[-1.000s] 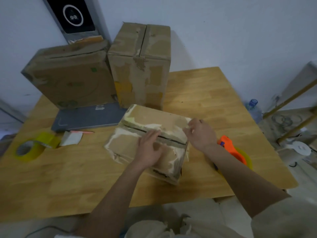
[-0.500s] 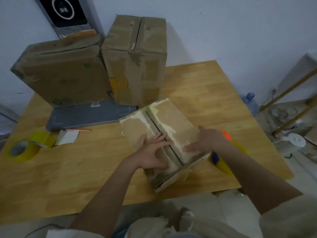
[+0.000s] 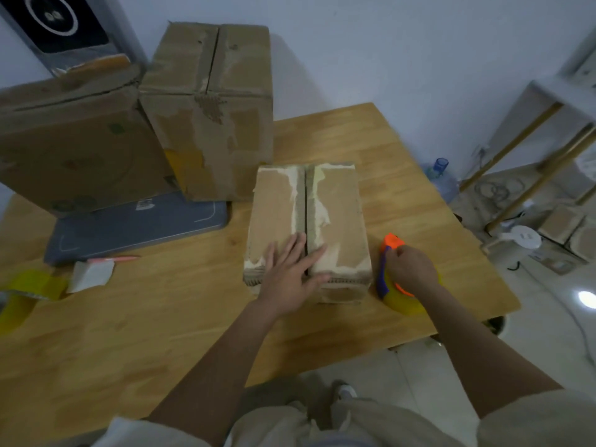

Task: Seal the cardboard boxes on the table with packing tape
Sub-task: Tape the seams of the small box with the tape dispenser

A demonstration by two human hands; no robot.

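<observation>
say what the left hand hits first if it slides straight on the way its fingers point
Probably nothing soon: the left hand lies flat on the small box, fingers pointing along its seam; past the far edge looks like bare table.

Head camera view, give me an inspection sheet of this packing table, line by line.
Surface: wooden table, bare in front.
Job's things: small box lying flat, flaps closed, centre seam untaped; tape dispenser with yellow roll to its right; tall box and wide box standing at the back.
Clutter: spare tape roll at the left edge; white paper; pink pen; grey board under the back boxes.
Grips: left hand flat on the small box's seam; right hand curled round the tape dispenser.
Cables: a white cord on the floor at right.
Surroundings: water jug, shelf frame, white wall.
</observation>
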